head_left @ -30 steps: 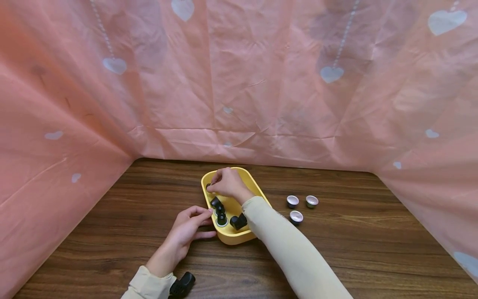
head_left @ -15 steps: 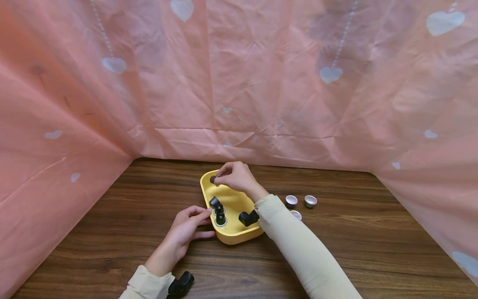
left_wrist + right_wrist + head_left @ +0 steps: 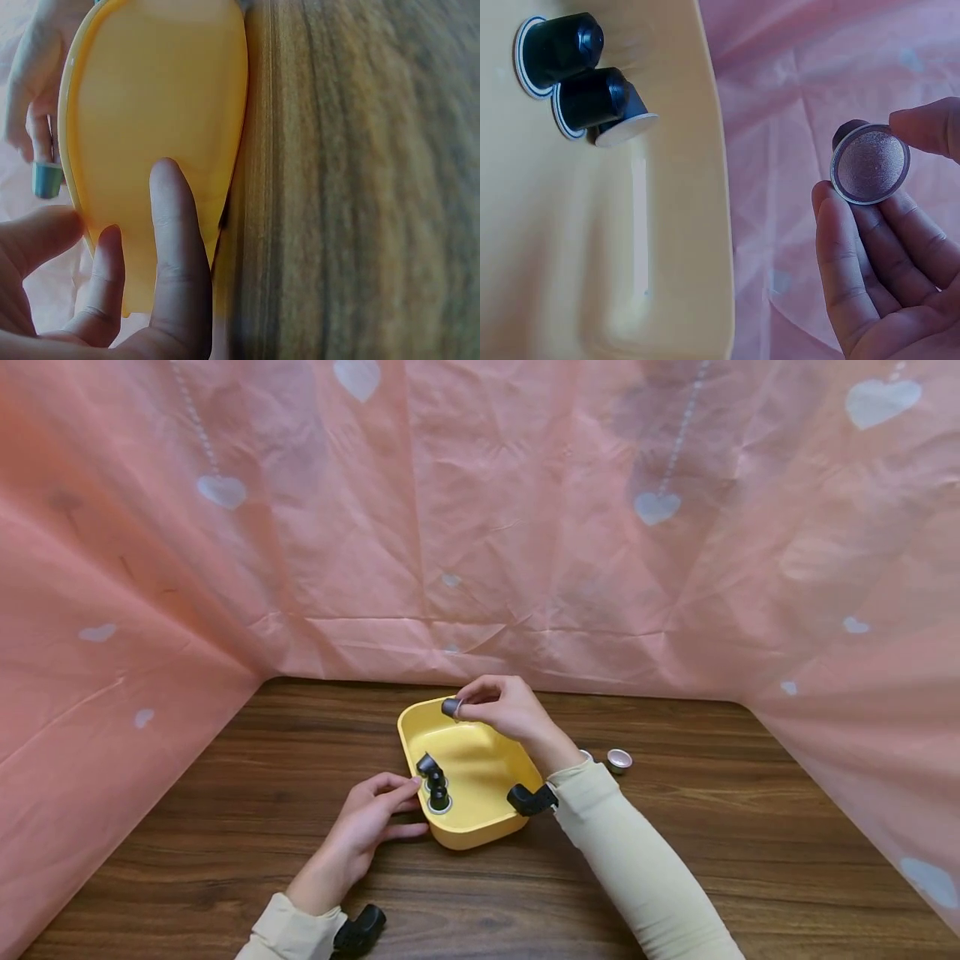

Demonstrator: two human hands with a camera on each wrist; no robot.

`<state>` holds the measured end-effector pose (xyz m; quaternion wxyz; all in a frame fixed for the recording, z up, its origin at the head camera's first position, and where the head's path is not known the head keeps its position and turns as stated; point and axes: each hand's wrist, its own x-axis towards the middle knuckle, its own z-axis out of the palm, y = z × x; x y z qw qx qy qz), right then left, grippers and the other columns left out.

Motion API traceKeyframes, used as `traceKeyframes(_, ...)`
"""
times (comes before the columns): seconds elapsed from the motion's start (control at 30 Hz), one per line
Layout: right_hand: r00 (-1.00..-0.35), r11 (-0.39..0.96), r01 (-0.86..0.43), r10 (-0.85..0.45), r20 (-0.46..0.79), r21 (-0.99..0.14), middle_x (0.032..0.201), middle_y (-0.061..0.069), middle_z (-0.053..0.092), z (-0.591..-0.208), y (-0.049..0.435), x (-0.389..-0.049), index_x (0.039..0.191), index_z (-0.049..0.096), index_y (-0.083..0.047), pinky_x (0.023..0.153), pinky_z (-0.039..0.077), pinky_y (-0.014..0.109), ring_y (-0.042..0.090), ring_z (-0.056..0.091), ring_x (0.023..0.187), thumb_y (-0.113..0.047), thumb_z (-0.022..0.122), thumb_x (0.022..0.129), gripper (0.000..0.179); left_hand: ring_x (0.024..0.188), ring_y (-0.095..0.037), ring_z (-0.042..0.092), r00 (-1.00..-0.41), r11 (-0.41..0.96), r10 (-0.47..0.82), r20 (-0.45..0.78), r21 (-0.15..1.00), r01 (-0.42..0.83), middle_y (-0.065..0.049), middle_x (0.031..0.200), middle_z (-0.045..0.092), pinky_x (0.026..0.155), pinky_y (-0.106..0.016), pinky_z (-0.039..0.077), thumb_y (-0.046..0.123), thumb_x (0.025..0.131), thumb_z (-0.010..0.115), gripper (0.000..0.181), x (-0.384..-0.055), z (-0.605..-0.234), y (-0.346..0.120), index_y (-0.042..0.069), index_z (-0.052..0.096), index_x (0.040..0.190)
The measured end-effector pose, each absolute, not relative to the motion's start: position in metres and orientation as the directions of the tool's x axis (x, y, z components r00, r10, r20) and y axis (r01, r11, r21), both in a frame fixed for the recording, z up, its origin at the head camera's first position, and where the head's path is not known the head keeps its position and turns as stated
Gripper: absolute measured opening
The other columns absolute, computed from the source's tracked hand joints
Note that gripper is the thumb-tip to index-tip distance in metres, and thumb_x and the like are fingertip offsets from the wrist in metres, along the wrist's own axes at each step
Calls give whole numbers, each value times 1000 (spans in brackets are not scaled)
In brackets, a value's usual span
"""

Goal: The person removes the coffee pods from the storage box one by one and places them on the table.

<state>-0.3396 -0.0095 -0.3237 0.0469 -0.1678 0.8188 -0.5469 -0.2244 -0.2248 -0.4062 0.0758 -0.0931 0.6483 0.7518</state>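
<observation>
My right hand [image 3: 517, 706] pinches a dark coffee capsule [image 3: 452, 707] by its rim, above the far end of the yellow tray [image 3: 465, 839]. In the right wrist view the held capsule's silvery foil lid [image 3: 870, 165] faces the camera, between thumb and fingertips. Three black coffee capsules sit together inside the tray: two stand lid down, and a tilted capsule [image 3: 628, 127] leans beside them. My left hand [image 3: 367, 827] rests against the tray's left side. Its fingers [image 3: 180, 247] lie relaxed on the outer wall, one fingertip right at the rim.
Right of the tray, a capsule [image 3: 619, 761] stands foil up on the wooden table [image 3: 750, 827]; another [image 3: 586, 755] is partly hidden by the right sleeve [image 3: 622, 843]. Black wrist cameras [image 3: 531, 799] sit on both wrists. A pink heart-print curtain [image 3: 480, 527] encloses the back and sides.
My right hand has lifted the capsule from the tray's far left corner, up and to the right. The right sleeve now covers more of the capsules on the table. My left hand stays put.
</observation>
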Motion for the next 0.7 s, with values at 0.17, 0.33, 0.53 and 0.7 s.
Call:
traceKeyframes(0.17, -946, 269, -193, -308, 105, -944, 98, 4, 81, -324, 4, -333, 107, 80, -6, 80, 60, 24, 16, 73, 88, -15, 89, 86, 24, 99, -20, 70, -972, -145, -1, -234, 962, -232, -15, 120, 64, 83, -43, 72, 19, 105, 70, 22, -225, -408, -225, -2, 65, 109)
traceKeyframes(0.33, -951, 269, -158, -300, 73, -950, 102, 3, 80, -328, 18, -329, 108, 79, -9, 79, 62, 25, 16, 73, 91, -19, 89, 88, 25, 99, -20, 71, -972, -139, 7, -235, 962, -234, -13, 120, 64, 85, -43, 72, 20, 106, 70, 21, -226, -410, -226, -1, 65, 108)
traceKeyframes(0.53, -954, 286, -180, -283, 97, -941, 96, 0, 80, -328, 37, -325, 113, 79, -6, 84, 64, 30, 14, 71, 90, -17, 87, 89, 28, 99, -20, 70, -971, -129, 19, -238, 963, -239, -12, 120, 64, 86, -44, 72, 21, 106, 69, 22, -226, -411, -226, -1, 65, 109)
traceKeyframes(0.7, -955, 260, -201, -269, 129, -944, 92, -5, 80, -324, 53, -325, 116, 78, -2, 84, 65, 28, 12, 73, 87, -13, 85, 90, 29, 99, -19, 71, -969, -129, 15, -246, 961, -245, -12, 119, 65, 86, -42, 72, 20, 106, 70, 22, -226, -408, -226, -1, 64, 110)
